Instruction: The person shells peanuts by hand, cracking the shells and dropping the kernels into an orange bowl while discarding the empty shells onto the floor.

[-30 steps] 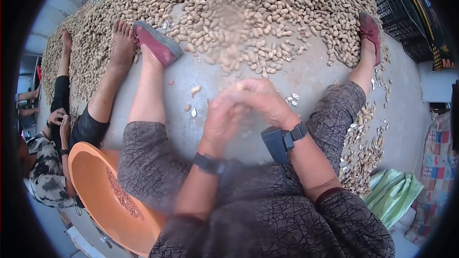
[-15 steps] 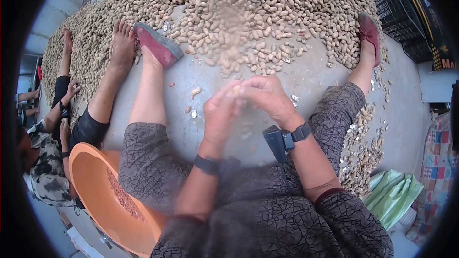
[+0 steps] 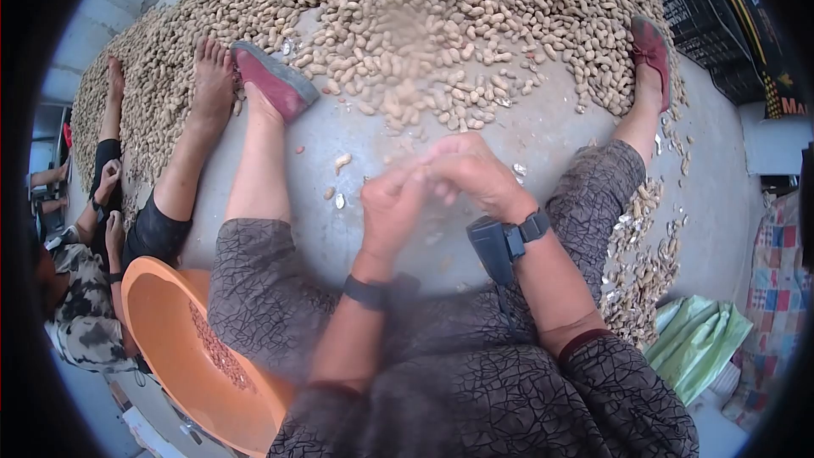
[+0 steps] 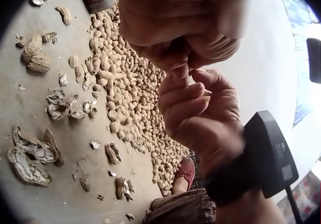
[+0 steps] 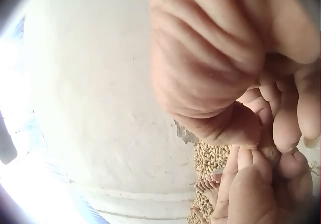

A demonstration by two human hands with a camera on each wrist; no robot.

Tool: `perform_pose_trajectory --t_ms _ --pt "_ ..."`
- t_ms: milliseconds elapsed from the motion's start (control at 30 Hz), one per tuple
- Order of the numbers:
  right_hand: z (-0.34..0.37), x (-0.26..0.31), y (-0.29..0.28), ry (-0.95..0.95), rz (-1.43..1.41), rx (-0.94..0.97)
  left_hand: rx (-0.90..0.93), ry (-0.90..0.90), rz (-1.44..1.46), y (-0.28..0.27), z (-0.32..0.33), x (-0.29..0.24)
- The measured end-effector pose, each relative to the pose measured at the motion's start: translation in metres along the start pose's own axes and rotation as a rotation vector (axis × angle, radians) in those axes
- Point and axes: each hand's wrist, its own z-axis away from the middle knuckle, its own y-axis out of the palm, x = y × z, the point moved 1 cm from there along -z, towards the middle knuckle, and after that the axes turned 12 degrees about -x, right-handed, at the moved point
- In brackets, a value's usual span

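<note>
In the head view my left hand point(image 3: 392, 208) and right hand point(image 3: 479, 174) meet fingertip to fingertip above the floor between my legs. A small brownish peanut point(image 5: 271, 154) shows between the fingertips in the right wrist view, mostly hidden by them. Thumb and fingers of the right hand point(image 5: 210, 58) pinch it from one side, and the left hand point(image 5: 251, 196) pinches from the other. From the left wrist, the curled fingers of both hands cover it. Split peanut shells point(image 4: 31, 156) and a few whole peanuts point(image 4: 36, 53) lie on the floor below.
A large heap of unshelled peanuts point(image 3: 475, 0) spreads ahead, around my red shoes point(image 3: 275, 80). An orange basin point(image 3: 157, 331) with shelled kernels stands at my left, near another seated person point(image 3: 89, 297). Shells point(image 3: 640, 271) and a green sack point(image 3: 699, 339) lie right; a black crate point(image 3: 695, 21) stands beyond.
Both hands stay together while their fingers shift around the peanut; the right fingers are more curled than half a second ago. The other person's hand has moved at the left.
</note>
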Motion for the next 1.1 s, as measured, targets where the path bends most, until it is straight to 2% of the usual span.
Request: perform_pose_trajectory --t_ms 400,767,800,867,933,1033,1100 --pt "-0.006 -0.015 0.003 0.120 -0.043 -0.115 -0.058 0.056 -0.161 0.011 0.008 0.012" --pt "-0.007 -0.017 0.004 0.153 -0.069 -0.088 -0.079 -0.088 -0.025 0.012 0.009 0.006" --pt "-0.009 -0.021 0.003 0.091 -0.038 -0.063 -0.078 -0.096 -0.017 0.013 0.009 0.007" --pt "-0.012 -0.027 0.000 0.026 -0.007 -0.038 -0.079 -0.083 -0.044 0.012 0.009 0.007" --pt "-0.010 -0.024 0.003 0.158 -0.115 -0.061 -0.082 -0.069 -0.069 0.012 0.008 0.009" --pt "-0.008 -0.024 0.008 0.104 -0.083 -0.057 -0.089 -0.022 -0.024 0.009 0.004 0.011" --pt "-0.008 -0.026 0.010 0.061 -0.055 -0.041 -0.065 -0.150 -0.037 0.004 0.003 0.012"
